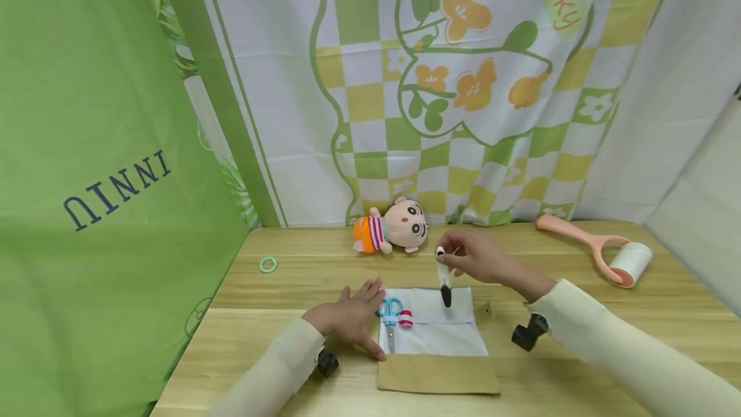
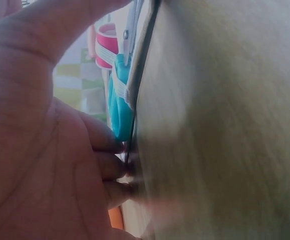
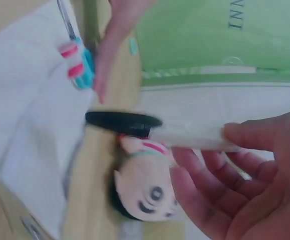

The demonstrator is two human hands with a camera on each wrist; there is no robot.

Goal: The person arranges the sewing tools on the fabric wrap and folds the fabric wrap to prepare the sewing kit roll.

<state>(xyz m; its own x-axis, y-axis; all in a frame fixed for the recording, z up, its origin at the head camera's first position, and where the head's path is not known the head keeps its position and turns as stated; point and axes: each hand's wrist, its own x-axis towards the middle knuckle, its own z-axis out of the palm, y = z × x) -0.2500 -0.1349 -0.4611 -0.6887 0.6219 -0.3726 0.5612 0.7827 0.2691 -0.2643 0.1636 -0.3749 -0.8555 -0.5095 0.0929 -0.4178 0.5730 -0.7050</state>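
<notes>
My right hand (image 1: pixel 471 255) pinches a white marker pen (image 3: pixel 190 136) with a black cap (image 3: pixel 122 121) between thumb and fingers, above the pouch's far part. Tilted in the head view, the pen has its cap end pointing down. An unfolded pouch (image 1: pixel 438 375) with white lining and tan outside lies on the table. White elastic bands hold blue-handled scissors (image 1: pixel 390 322) and a red thread spool (image 1: pixel 406 319) at its left side. With fingers spread, my left hand (image 1: pixel 350 317) rests along the pouch's left edge; the thumb touches the near corner.
A plush doll (image 1: pixel 393 227) lies behind the pouch, close to the curtain. At the right back is a pink-handled lint roller (image 1: pixel 596 246). A small green ring (image 1: pixel 268 265) is on the left of the wooden table (image 1: pixel 289 352). A tan strap (image 1: pixel 483 309) sticks out at the pouch's right.
</notes>
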